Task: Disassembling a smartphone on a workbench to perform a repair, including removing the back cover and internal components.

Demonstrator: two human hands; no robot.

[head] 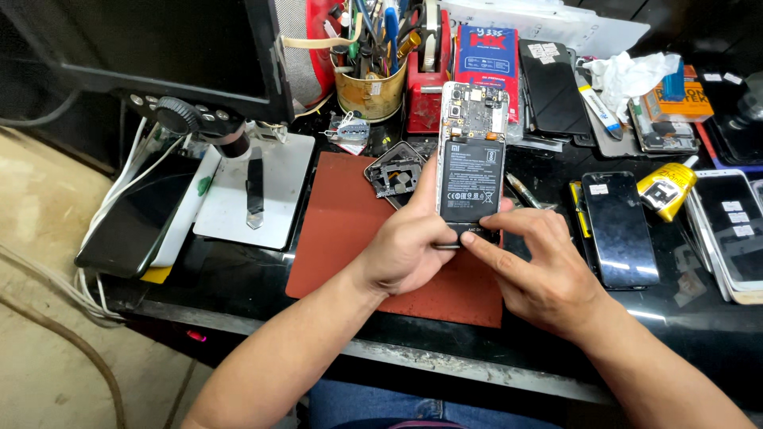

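My left hand grips the lower end of an opened smartphone, held upright above a reddish-brown work mat. The phone's back cover is off, so its black battery and the circuit board at the top are exposed. My right hand touches the phone's bottom edge with its thumb and forefinger, and holds nothing of its own. A removed black inner frame piece lies on the mat just left of the phone.
A microscope on a white base stands at the left under a dark monitor. A tin of tools and a red tape dispenser stand behind. Several phones and screens and a yellow glue tube lie at the right.
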